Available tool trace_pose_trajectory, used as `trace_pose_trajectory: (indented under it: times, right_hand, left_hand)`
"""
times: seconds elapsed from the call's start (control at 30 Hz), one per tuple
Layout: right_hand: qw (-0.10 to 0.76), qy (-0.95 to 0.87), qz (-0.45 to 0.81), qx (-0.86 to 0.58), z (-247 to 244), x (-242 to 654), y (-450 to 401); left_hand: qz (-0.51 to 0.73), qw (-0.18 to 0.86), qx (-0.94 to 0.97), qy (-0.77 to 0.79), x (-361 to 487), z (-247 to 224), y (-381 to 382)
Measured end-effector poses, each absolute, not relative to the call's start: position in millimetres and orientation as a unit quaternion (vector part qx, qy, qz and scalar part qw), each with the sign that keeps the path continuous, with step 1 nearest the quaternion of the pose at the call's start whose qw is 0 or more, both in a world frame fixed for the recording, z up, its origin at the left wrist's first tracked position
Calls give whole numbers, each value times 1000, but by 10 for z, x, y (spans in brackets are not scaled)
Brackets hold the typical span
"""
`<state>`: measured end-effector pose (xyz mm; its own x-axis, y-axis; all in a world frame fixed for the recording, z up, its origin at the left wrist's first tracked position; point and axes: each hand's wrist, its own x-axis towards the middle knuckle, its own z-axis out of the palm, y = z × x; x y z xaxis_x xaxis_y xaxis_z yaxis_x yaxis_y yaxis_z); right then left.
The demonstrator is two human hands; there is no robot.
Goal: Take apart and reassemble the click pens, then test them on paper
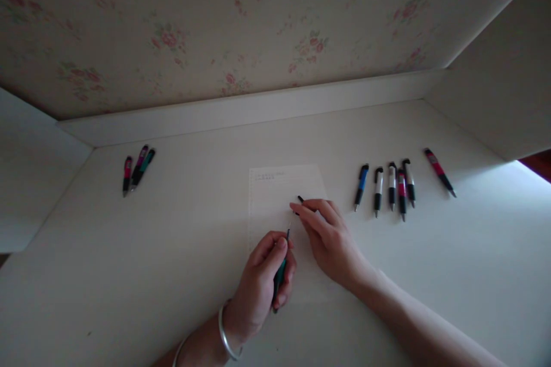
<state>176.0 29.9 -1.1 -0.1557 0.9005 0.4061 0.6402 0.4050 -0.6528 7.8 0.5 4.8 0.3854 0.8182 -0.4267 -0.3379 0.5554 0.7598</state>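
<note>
My left hand (269,272) is wrapped round the green barrel of a pen (279,276), whose front is off so that the thin dark refill (288,234) sticks out at the top. Just above it, my right hand (329,235) pinches a small black pen piece (300,199), probably the front grip; the fingers cover most of it. A fine, thin thing, too small to make out, shows between the refill's end and the right fingertips. Beneath both hands lies a sheet of lined paper (267,200) with some handwriting along its top.
To the right on the white desk (193,212) lie a blue pen (362,186), several white and pink pens (392,183), and a red pen (439,172) farther out. Three pens (140,167) are grouped at the left. A floral wall (267,40) rises behind; side panels flank the desk.
</note>
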Motion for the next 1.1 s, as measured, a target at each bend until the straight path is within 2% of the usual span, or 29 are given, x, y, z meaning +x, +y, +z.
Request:
trace_pose_trajectory:
  times: [0.13,0.27,0.37,0.53,0.73,1.1]
  right_hand:
    - [491,-618,308,-532,50,1747,302]
    - [542,-441,514,-498,82,1765,308]
    - [571,-344,585,-462,77,1778,318]
    - [579,-307,615,-437,66,1773,323]
    - [547,-335,640,-424,45,1778,287]
    - [517,-430,603,-429,79,1810,249]
  left_hand:
    - [369,782,294,408,76,46,-1]
    - [361,779,303,414,88,58,0]
    - [354,776,312,418,91,65,6]
    - [341,775,323,423,81,74,4]
    - [329,767,343,430,85,99,8]
    - [312,757,380,430,90,92,-5]
